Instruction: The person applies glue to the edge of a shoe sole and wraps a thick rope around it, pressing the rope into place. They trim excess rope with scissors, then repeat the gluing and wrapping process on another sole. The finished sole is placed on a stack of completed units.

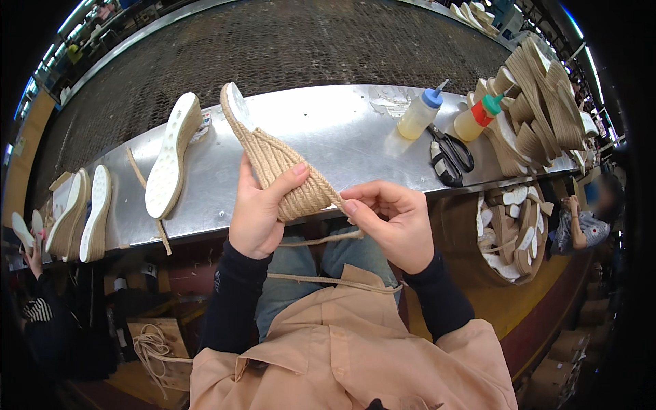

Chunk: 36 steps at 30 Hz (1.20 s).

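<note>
From where I stand, the left grip (256, 215) is closed around a sole (273, 160), with the thumb pressed on its rope-wound side. The right grip (396, 222) has thumb and forefinger together on a rope (339, 201), at the right lower edge of this sole. The sole leans in front of the worktop (328, 119), with its narrow end pointing away and to the left; I cannot tell whether it touches the metal.

The near edge of the worktop passes just behind both grips. Beyond them, a wide stretch of metal reaches to the mesh (307, 48), and to the right it gives room until the blue-capped bottle (413, 119). Farther right are the red-banded bottle (470, 124) and the scissors (447, 156), whose lower end is close to the near edge. A pile of soles (540, 109) limits this side.

Left of the grips, the room is narrower: a white-faced sole (171, 157) stands there, and a strip (163, 238) hangs over the edge. Below the grips, a loose cord (331, 279) crosses before the lap.
</note>
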{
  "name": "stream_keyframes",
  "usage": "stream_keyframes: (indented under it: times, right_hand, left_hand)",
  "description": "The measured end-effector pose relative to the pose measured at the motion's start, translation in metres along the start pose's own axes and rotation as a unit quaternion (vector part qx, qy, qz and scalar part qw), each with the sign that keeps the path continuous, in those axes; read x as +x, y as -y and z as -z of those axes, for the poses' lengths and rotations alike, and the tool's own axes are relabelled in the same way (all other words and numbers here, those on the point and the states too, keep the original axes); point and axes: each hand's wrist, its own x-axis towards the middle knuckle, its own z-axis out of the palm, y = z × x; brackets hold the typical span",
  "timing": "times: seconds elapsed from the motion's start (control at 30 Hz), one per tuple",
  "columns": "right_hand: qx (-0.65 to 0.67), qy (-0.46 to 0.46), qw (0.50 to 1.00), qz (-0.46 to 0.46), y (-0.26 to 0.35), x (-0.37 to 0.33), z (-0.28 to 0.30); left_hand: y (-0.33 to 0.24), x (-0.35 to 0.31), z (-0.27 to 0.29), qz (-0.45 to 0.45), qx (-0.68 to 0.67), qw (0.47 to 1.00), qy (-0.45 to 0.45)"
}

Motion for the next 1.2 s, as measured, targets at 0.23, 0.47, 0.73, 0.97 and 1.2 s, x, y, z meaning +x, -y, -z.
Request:
stream_keyframes:
  times: [0.23,0.47,0.73,0.97,1.2]
  right_hand:
    - [0.013,-0.020,0.999,-0.027,0.002,-0.003,-0.004]
    - [0.041,-0.060,0.992,0.101,0.003,-0.010,-0.021]
    - [-0.145,0.016,0.900,0.410,0.021,-0.015,-0.025]
    - [-0.112,-0.001,0.888,0.447,0.031,-0.021,-0.033]
    - [-0.023,-0.048,0.994,0.098,0.047,0.000,-0.011]
  left_hand:
    - [-0.001,-0.005,-0.002,0.034,-0.052,0.998,0.016]
    - [-0.003,-0.018,-0.004,-0.054,-0.059,0.996,0.044]
    - [-0.010,-0.013,0.010,-0.250,-0.131,0.914,0.291]
    - [-0.013,-0.014,0.001,-0.260,-0.120,0.894,0.346]
    - [-0.009,-0.032,-0.004,0.040,0.031,0.988,0.147]
